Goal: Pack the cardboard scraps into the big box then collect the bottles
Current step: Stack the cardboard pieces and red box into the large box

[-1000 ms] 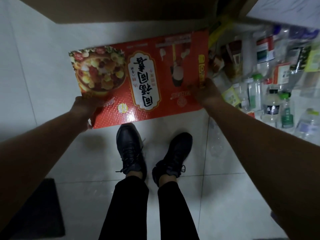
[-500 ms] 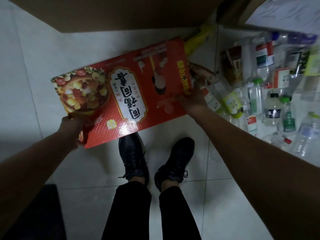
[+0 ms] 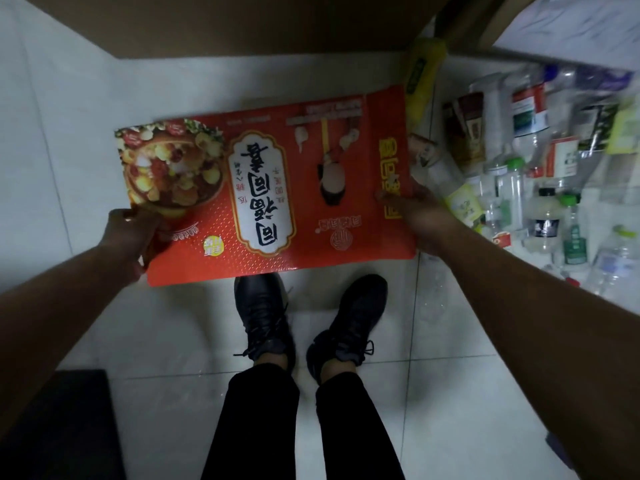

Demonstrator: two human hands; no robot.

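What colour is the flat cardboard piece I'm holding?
The cardboard piece is mainly red, with a white label and food photo; head view.

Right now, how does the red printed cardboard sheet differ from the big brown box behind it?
The flat red printed cardboard sheet is glossy with food pictures; the big brown cardboard box is plain. The sheet is held up by the left hand and right hand; the box is untouched. Both are cardboard.

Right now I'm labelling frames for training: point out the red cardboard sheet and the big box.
red cardboard sheet (image 3: 303,233): head view, plain red patch near its middle.
big box (image 3: 242,26): head view, its brown side.
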